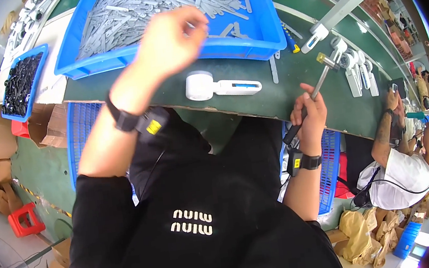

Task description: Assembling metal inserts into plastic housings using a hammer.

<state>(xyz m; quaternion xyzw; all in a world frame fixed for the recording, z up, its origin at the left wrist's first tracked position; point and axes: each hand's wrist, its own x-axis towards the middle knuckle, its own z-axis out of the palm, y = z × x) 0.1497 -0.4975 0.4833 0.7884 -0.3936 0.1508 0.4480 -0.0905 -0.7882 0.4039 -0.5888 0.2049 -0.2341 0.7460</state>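
My left hand [174, 39], slightly blurred, is over the near wall of a large blue bin [153, 56] heaped with flat grey strips [158, 8]. Its fingers curl in a pinch, and what they hold, if anything, is not clear. In front of the bin, a white device [222, 86] with a round head and a flat handle lies on the green table [162, 89]. At the table's front edge my right hand [310, 115] is wrapped round a small hammer [320, 80], gripping its black handle; the metal shaft and brass-coloured head point up and away.
Several similar white devices [358, 72] lie right of the hammer head. A yellow-and-blue tool [291, 40] rests beside the bin. A small blue tray [23, 84] of black parts stands at left. A co-worker [406, 167] sits at right. Blue crates [330, 173] stand below the table edge.
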